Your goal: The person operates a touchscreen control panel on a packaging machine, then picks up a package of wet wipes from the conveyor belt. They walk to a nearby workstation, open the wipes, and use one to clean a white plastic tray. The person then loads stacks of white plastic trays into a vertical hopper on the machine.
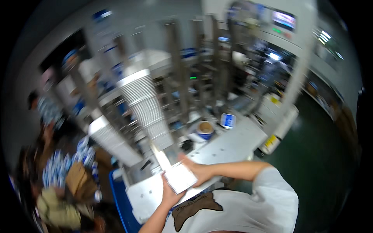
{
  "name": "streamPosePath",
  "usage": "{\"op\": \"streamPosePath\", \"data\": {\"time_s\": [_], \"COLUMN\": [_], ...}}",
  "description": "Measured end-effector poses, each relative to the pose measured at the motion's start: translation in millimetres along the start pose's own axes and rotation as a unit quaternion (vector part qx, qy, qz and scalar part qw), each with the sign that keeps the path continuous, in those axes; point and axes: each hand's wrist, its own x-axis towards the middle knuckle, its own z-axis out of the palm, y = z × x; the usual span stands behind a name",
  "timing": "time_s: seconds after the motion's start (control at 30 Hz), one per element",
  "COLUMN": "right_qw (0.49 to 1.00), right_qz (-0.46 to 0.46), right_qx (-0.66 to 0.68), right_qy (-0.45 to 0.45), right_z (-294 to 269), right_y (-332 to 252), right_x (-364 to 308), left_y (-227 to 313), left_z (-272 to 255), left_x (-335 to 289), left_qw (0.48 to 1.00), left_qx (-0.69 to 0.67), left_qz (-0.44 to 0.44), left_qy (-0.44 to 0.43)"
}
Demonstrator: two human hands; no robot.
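Close in front of my body I hold a stack of thin white pieces (180, 178) with ridged edges, perhaps shallow trays or lids; the blur hides their exact kind. My left hand (171, 195) is closed on its left and near side. My right hand (197, 170) grips the right side. Just beyond stands a tall column of similar nested white pieces (143, 104) between upright metal guides. A second, shorter white stack (112, 140) leans to its left in the picture.
A metal machine table (217, 145) carries a blue-and-brown round container (205, 129) and a blue-and-white lid-like piece (228, 121). At upper right is a control screen (284, 19). A blue bin (121, 200) stands at lower left, near blue-and-white packages (57, 169) and other people (58, 207).
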Motion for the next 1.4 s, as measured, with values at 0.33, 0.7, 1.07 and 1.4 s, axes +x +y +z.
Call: {"op": "streamPosePath", "data": {"time_s": [0.33,0.7,1.07,1.4], "right_qw": [0.985,0.993,0.989,0.927], "right_qz": [0.17,0.079,0.139,0.043], "right_qx": [-0.018,-0.073,0.04,-0.29], "right_qy": [0.011,0.047,0.003,-0.232], "right_z": [17.5,24.8,16.4,-1.9], "right_y": [8.2,-3.3,-11.5,-88.8], "right_x": [-29.7,-16.7,-2.5,70.6], "left_y": [-15.4,-16.5,-17.3,-15.1], "left_z": [-4.2,-15.7,-10.8,-10.7], "left_x": [-10.2,-17.7,-18.7,-28.2], "left_qw": [0.989,0.974,0.987,0.983], "left_qx": [0.144,0.221,0.144,0.151], "left_qz": [0.015,-0.005,0.044,0.063], "left_qy": [0.032,-0.041,0.057,0.083]}}
